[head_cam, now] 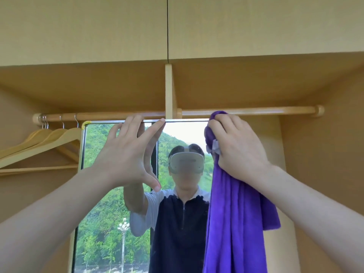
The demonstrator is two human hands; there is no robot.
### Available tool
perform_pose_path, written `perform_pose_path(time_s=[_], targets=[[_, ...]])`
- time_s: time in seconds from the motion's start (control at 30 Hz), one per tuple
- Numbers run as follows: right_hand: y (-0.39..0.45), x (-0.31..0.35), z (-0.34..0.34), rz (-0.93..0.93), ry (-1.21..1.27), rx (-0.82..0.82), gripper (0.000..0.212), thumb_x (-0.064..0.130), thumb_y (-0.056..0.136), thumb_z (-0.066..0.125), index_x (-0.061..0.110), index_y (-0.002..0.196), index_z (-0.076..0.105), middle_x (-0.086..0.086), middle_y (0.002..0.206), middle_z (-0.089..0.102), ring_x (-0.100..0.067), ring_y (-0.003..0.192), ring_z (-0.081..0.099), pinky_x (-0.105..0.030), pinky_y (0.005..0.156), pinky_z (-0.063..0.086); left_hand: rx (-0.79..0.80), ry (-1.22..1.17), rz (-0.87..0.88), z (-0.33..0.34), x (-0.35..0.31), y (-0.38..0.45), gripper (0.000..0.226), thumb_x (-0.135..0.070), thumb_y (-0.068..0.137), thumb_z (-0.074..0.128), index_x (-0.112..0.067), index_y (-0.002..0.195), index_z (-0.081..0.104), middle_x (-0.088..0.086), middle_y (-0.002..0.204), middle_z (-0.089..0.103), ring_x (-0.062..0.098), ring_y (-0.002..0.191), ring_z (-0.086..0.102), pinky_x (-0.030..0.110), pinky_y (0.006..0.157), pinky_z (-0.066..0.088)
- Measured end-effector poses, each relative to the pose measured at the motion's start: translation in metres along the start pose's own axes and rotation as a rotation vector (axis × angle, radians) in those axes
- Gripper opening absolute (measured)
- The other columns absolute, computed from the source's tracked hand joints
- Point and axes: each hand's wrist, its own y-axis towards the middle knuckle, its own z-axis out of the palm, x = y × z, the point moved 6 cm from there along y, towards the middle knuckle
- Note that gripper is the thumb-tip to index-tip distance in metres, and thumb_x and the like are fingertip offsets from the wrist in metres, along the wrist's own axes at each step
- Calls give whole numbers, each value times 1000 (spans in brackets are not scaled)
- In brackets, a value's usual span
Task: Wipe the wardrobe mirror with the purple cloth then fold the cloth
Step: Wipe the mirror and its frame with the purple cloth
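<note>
Both forearms reach up toward the wardrobe mirror (118, 203). Purple cloth (236, 213), plush and bunched at its top, hangs in long folds over the mirror's right edge. Right hand (236, 148) grips the bunched top at the upper right corner. Left hand (126, 154), fingers spread and straight, touches the mirror's top edge, holding nothing.

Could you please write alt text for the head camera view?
A right hand presses a bunched purple cloth to the wardrobe mirror's top right corner, while the left hand steadies its top edge; wooden hangers hang left.
</note>
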Motion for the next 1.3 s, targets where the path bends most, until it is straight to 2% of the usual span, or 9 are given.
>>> perform_pose_path(time_s=[0.13,0.3,0.43,0.57,0.7,0.93,1.03,1.13,1.3], targets=[[-36,13,10,123,94,-3,51,5,75,64,-2,126,55,-17,121,56,-40,113,54,-47,102,43,2,-19,-4,0,-1,-1,165,-98,23,67,-42,160,-8,8,153,19,29,148,14,49,122,17],[-78,62,29,-117,129,186,80,6,66,72,0,143,51,-17,146,53,-38,135,51,-48,112,43,2,-11,-13,1,-2,1,165,-97,27,70,-41,159,-11,11,155,18,31,149,13,50,122,18],[-33,36,20,71,225,99,71,17,81,40,3,151,40,-13,156,41,-36,146,35,-50,118,33,-6,-21,-11,3,0,1,165,-98,26,68,-41,159,-10,11,156,18,31,150,12,49,123,17],[-8,46,30,101,188,130,78,22,84,34,7,159,20,-9,167,17,-29,155,14,-45,125,16,-14,-19,-5,5,1,1,166,-100,25,65,-39,160,-10,11,157,18,31,151,11,49,123,17],[-4,70,31,-43,195,140,79,29,85,28,9,160,19,-8,167,19,-27,155,13,-44,126,15,-14,-26,-2,4,0,0,169,-97,25,69,-32,161,-8,11,160,16,30,153,9,49,124,15],[-37,123,38,-523,210,293,84,10,72,67,14,151,37,-2,158,38,-23,148,29,-37,125,15,-55,0,-11,-2,1,-2,162,-90,27,75,-19,158,10,6,149,30,28,145,26,47,117,27],[-27,101,31,-511,226,281,74,7,72,63,14,144,44,-4,152,45,-26,144,36,-40,122,24,-49,17,-6,0,2,-2,163,-94,26,72,-21,157,8,6,152,27,28,147,21,48,118,24],[-3,75,22,-397,221,245,75,17,75,38,12,150,40,-6,159,39,-25,148,30,-36,124,17,-14,-2,47,-2,13,1,159,-97,32,69,-24,158,4,4,161,21,23,150,15,50,120,19],[26,76,23,-374,171,280,84,22,75,40,14,158,26,-3,167,22,-22,154,16,-37,126,13,70,88,-31,-15,73,2,152,-108,29,47,-31,156,13,-3,147,39,26,141,33,58,119,17]])
